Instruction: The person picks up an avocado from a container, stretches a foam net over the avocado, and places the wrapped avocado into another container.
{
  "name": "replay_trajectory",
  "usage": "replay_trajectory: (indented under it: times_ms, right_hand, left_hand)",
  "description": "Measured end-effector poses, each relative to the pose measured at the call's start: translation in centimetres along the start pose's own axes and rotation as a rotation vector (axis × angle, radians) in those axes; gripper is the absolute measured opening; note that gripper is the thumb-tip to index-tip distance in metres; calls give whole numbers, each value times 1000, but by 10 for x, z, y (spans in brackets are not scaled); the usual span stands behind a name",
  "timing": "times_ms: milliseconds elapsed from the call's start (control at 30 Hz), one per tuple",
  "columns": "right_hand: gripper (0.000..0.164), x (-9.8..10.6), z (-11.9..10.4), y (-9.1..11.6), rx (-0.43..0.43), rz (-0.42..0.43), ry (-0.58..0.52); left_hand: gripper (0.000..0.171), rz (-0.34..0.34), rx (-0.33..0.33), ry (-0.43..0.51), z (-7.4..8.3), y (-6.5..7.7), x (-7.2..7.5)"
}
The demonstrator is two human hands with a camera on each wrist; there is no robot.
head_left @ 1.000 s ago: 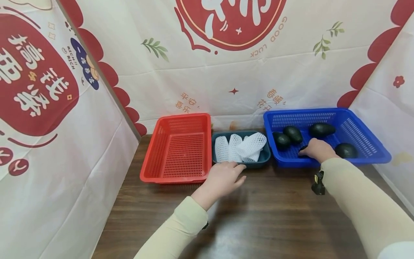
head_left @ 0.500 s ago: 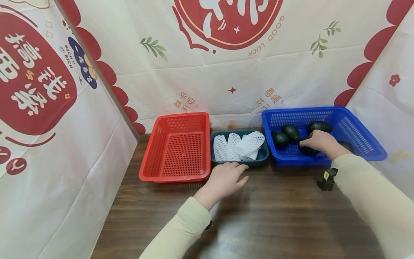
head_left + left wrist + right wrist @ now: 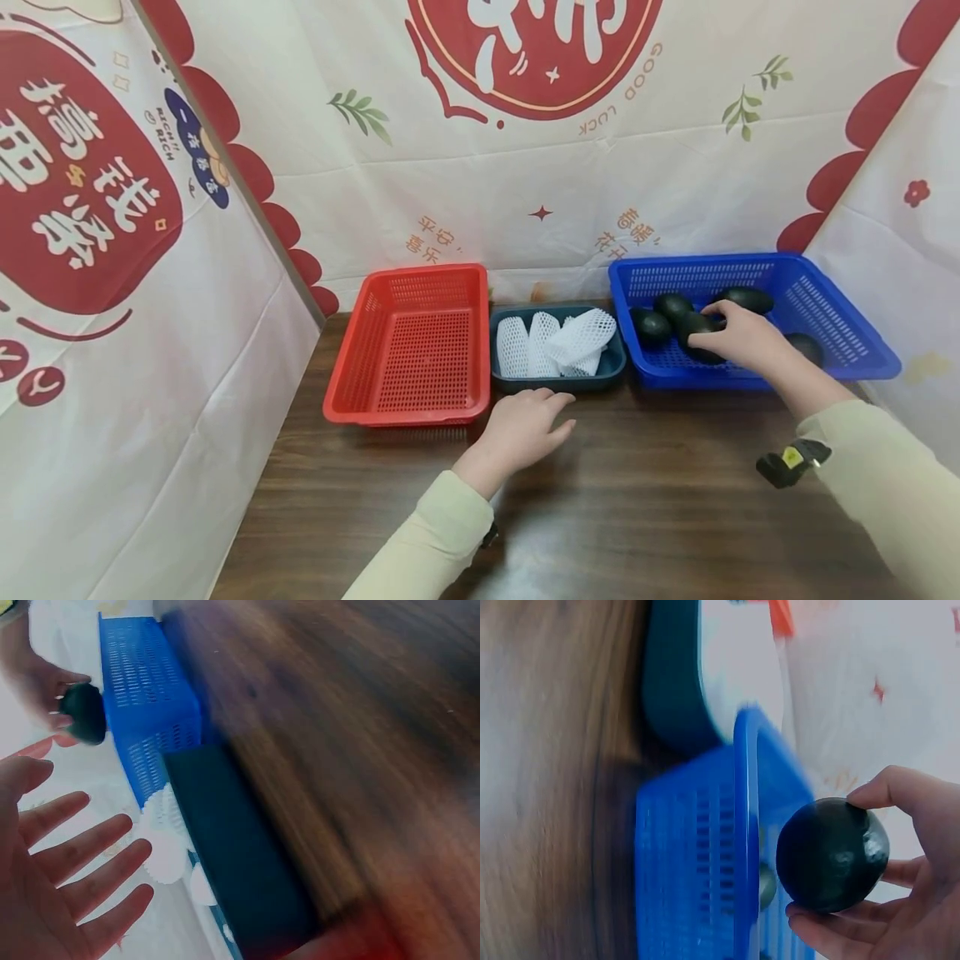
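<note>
Avocado (image 3: 832,855) pinched in right fingers (image 3: 891,787) sits above blue basket's rim (image 3: 746,825), left fingers (image 3: 91,841) spread near the tray's front edge (image 3: 558,384).

The back cloth (image 3: 510,183) reads "GOOD LUCK", "平安喜乐" and "春暖花开"; the left cloth (image 3: 150,367) reads "RICH!! RICH" beside a red patch (image 3: 101,258) lettered "搞钱要紧".

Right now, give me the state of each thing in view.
Held avocado: aloft
Right hand: gripping it
Left hand: fingers spread, holding nothing
Blue basket: upright, four avocados inside
Tray: upright, sleeves heaped inside
Red basket: upright, mesh floor showing
Cloth: hanging, creased
</note>
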State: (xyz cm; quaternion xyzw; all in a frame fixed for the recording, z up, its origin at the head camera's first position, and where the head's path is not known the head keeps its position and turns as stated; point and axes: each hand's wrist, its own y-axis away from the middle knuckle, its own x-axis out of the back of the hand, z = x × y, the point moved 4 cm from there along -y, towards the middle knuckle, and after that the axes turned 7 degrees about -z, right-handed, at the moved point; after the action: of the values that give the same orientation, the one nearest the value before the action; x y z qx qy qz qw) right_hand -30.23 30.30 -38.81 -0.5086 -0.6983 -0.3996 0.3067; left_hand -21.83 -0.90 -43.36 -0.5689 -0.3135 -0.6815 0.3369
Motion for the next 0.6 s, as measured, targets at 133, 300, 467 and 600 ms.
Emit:
replay_trajectory:
  times_ms: [133,300,467,600]
  right_hand:
    - [79,-13,-19,12,56,12,-4]
    - [70,-33,-41,27,132,20,-60]
    - [68,-55,-56,39,172,37,-120]
    - [62,-71,-64,44,196,53,-188]
  left_hand:
    - [41,0,9,56,-4,1,-8]
    - [41,-9,44,143,-9,1,-16]
    - [40,2,97,237,-13,2,-21]
    - [39,15,135,328,-16,3,-26]
